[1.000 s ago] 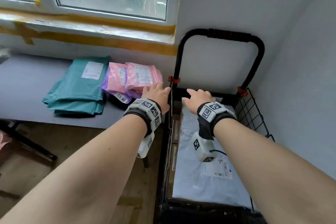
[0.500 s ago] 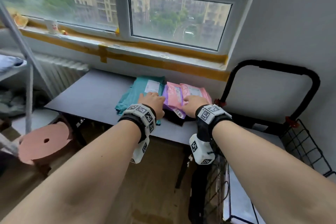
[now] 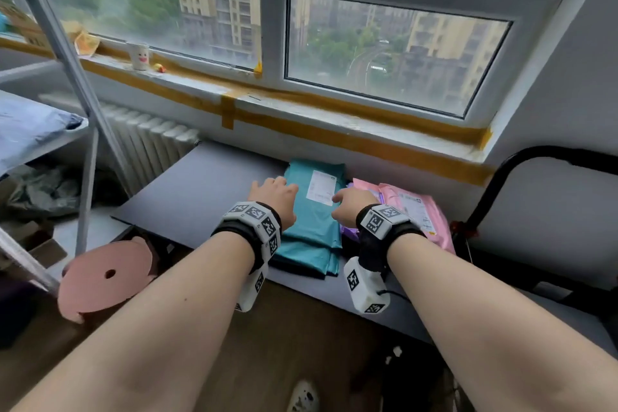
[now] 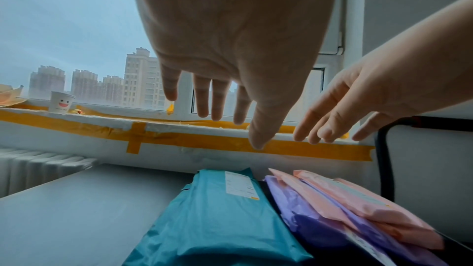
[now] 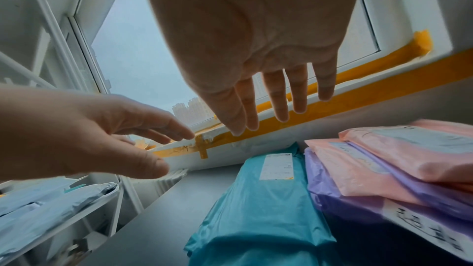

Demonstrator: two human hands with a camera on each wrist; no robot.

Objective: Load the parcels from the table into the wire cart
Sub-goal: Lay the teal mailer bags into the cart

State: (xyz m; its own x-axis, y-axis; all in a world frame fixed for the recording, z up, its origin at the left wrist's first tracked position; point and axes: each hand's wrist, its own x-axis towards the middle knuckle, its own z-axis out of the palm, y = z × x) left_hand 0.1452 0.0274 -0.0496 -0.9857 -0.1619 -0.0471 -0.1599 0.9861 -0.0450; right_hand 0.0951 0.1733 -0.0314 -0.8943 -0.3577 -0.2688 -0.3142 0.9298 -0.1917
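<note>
Both forearms reach over the grey table (image 3: 207,197). Left hand (image 3: 276,199) and right hand (image 3: 351,207) hover with fingers straight and spread, grasping nothing, above the teal parcels (image 3: 311,227), a flat stack of glossy, crinkled film mailers. Just beside it, pink parcels (image 3: 418,207) overlie a purple parcel (image 4: 314,215). The wire cart (image 3: 535,157) is cut off; only its black tubular handle shows.

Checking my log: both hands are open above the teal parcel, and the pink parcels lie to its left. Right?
Not quite. The pink parcels lie to the right of the teal parcel, as the head view shows. Both the left hand and right hand are open above it.
</note>
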